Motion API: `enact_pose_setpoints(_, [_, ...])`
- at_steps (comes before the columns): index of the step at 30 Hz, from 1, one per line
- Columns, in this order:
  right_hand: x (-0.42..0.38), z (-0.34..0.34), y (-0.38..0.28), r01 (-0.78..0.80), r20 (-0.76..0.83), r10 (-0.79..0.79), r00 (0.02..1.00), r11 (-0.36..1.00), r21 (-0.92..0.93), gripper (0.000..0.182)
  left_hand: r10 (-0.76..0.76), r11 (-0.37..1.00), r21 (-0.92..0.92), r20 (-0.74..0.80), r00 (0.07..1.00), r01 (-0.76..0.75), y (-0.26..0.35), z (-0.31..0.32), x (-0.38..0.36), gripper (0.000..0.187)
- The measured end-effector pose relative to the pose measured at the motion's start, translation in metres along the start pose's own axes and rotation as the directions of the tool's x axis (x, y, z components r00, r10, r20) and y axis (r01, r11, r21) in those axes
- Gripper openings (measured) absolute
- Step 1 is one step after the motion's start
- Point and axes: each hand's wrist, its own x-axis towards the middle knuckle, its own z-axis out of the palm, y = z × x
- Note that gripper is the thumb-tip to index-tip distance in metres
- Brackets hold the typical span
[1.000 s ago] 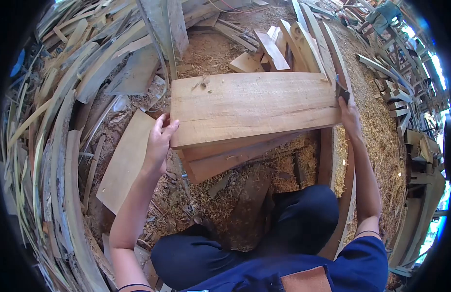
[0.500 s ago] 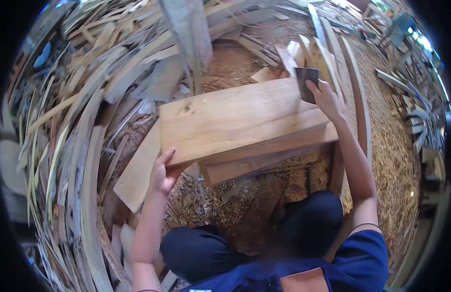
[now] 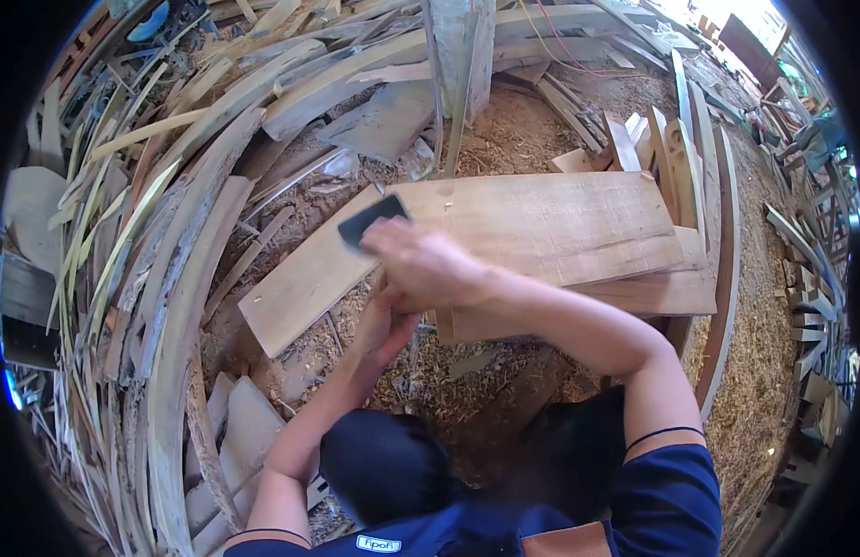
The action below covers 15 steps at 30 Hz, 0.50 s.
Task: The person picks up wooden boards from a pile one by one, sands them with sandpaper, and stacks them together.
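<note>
**Left-End Hazards and Parts Count**

We hold the dark flat block (image 3: pixel 368 221) in our right hand (image 3: pixel 428 266); its grip is closed on the block, at the left edge of the top board (image 3: pixel 560 218), toward the far-left corner. Blur prevents us from confirming contact. Our left hand (image 3: pixel 379 327) sits close below it, by the near-left corner; its fingers are partly hidden, so we cannot tell whether that grip is open or closed on the board.

Caution: we judge three faults possible. The block could slip off the left edge if pressed past the board's end. The hands could knock together, because they crowd one corner. The top board could shift on the lower board (image 3: pixel 680 290), because the two lie askew and the right end has no hand on it.

Count: two hands, one block, one top board, at least one lower board, and one angled board (image 3: pixel 304 278) at the left. One post (image 3: pixel 467 65) stands beyond the far edge. We find the wood shavings (image 3: pixel 745 399) and timber strips (image 3: pixel 167 390) too many to count.
</note>
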Motion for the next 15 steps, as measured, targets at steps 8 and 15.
enact_pose_setpoints(8, [-0.108,-0.066,0.126,-0.383,-0.082,0.5,0.862,0.537,-0.752,0.026,0.008,0.997,0.072,-0.16,0.987,0.004,0.004,0.016,0.005,0.04])
enact_pose_setpoints(15, [-0.113,-0.064,0.037,-0.328,-0.001,0.385,0.923,0.786,-0.524,0.046,0.007,0.999,0.037,-0.066,0.998,-0.005,0.003,0.012,-0.001,0.046])
